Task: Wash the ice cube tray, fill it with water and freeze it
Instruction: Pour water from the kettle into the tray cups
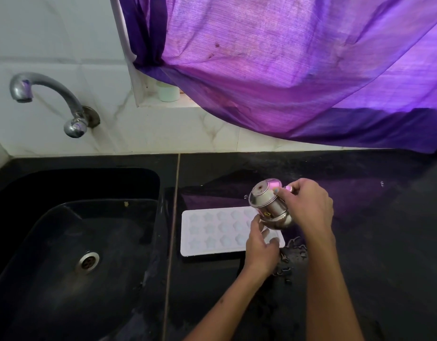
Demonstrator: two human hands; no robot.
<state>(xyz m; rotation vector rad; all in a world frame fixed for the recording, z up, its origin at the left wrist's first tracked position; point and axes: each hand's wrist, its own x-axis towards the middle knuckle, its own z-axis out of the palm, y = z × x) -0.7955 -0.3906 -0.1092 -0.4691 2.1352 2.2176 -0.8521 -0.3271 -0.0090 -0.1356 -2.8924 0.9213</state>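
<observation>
A white ice cube tray with star-shaped cells lies flat on the black counter, right of the sink. My right hand grips a small steel pot by its rim and tilts it over the tray's right end. My left hand rests on the tray's right end, fingers bent on its edge, just under the pot. Whether water is pouring is not visible.
A black sink with a steel drain fills the left. A steel tap juts from the tiled wall above it. A purple curtain hangs at the back. Water drops lie on the counter.
</observation>
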